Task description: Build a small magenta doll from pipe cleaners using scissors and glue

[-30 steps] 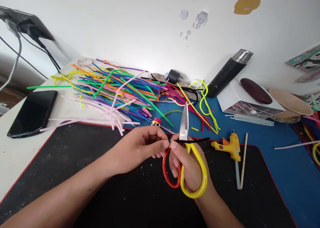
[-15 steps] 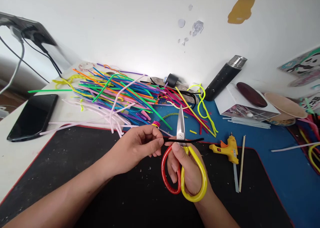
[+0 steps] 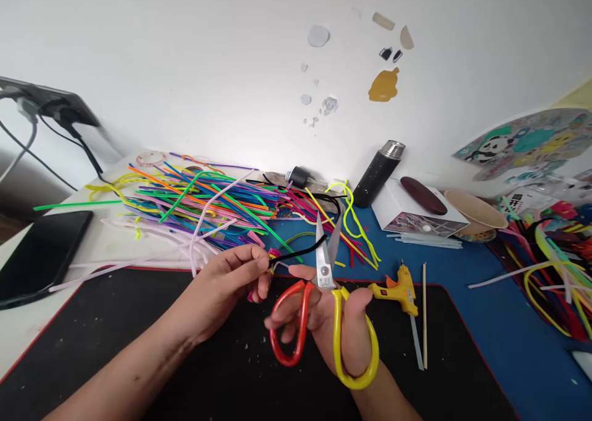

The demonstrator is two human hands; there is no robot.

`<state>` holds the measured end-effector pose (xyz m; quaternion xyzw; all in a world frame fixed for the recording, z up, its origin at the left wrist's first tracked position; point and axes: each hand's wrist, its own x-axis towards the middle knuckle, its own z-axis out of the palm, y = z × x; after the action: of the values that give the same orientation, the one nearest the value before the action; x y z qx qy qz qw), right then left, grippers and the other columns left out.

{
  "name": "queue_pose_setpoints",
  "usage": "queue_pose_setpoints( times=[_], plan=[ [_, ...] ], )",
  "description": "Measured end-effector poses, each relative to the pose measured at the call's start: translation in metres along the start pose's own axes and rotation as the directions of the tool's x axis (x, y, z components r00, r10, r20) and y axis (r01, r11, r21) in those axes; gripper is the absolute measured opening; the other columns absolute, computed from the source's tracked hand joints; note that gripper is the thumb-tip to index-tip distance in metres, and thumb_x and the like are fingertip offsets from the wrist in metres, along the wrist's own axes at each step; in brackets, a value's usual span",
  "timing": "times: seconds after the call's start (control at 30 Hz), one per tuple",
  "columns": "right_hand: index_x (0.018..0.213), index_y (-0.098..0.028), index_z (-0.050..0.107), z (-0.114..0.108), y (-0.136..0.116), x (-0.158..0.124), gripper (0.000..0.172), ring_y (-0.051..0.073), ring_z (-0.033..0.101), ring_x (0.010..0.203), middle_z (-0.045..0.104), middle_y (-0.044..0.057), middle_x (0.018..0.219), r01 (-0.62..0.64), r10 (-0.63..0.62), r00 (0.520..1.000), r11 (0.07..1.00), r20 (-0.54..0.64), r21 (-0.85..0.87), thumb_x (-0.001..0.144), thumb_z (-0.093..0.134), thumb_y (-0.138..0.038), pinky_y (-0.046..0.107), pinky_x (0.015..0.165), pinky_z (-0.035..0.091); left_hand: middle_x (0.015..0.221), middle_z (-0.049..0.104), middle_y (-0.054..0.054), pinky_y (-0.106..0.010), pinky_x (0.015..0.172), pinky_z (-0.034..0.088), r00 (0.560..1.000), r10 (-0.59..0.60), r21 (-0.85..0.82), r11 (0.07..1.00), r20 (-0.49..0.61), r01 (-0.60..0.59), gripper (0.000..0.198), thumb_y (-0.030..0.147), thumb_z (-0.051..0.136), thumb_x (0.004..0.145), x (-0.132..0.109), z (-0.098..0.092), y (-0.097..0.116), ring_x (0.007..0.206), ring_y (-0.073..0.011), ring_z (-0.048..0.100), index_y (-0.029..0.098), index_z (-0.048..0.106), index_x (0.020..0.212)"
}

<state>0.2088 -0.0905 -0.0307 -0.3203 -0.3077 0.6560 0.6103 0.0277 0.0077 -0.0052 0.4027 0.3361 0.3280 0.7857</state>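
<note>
Between the thumb and fingers of my left hand [image 3: 235, 276] is a black pipe cleaner [image 3: 298, 251], its free end pointing right and curving up. A small pink and yellow piece shows partly behind those fingers; its kind is hidden. My right hand [image 3: 345, 322] is in the handles of a pair of scissors [image 3: 325, 272], one loop red and the other yellow. The blades are spread and point up, and the pipe cleaner's tip reaches the left blade near the gap. Whether the tip lies fully between the blades, I cannot tell.
Behind my hands lies a heap of coloured pipe cleaners [image 3: 208, 199]. A yellow glue gun [image 3: 402, 290] and a thin stick [image 3: 424, 316] rest to the right. Further back stand a black flask [image 3: 377, 177] and a white box [image 3: 393, 211]. A phone [image 3: 50, 254] lies at left.
The scissors have gone from closed to spread blades, with the handles apart. The pipe cleaner's free end now bends upward at the blades. The view has tilted up and shifted right.
</note>
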Motion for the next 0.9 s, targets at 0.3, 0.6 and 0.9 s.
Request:
queue_pose_setpoints(
  times=[0.3,0.6,0.9],
  plan=[
    [0.136,-0.015,0.072,-0.007,0.007,-0.002,0.099,0.030,0.082,0.078,0.081,0.017,0.100,-0.171,0.186,0.982,0.929,0.013,-0.328,0.076,0.074,-0.094,0.040,0.070,0.061,0.067,0.066,0.001,-0.024,0.064,0.046,0.948,0.273,0.213,0.948,-0.163,-0.236,0.040,0.054,0.083,0.093,0.000,-0.008,0.008,0.064,-0.0132,0.056,0.019,0.068,0.082],
    [0.124,-0.014,0.074,0.011,0.003,-0.009,0.080,0.017,0.068,0.055,0.072,0.006,0.078,-0.178,0.179,0.983,0.823,-0.052,-0.539,0.093,0.062,-0.087,0.026,0.054,0.047,0.065,0.063,0.003,-0.024,0.062,0.045,0.943,0.305,0.256,0.930,-0.134,-0.265,0.042,0.055,0.085,0.090,-0.003,-0.007,0.014,0.060,-0.0120,0.054,0.018,0.066,0.081],
    [0.116,-0.016,0.076,0.014,0.001,-0.009,0.066,0.013,0.061,0.048,0.064,0.000,0.070,-0.147,0.148,0.988,0.757,-0.053,-0.636,0.099,0.061,-0.078,0.023,0.049,0.044,0.066,0.061,0.003,-0.025,0.060,0.047,0.987,0.161,0.226,0.962,-0.024,-0.151,0.047,0.059,0.086,0.086,-0.004,0.001,0.008,0.059,-0.0114,0.053,0.019,0.061,0.082]
  ],
)
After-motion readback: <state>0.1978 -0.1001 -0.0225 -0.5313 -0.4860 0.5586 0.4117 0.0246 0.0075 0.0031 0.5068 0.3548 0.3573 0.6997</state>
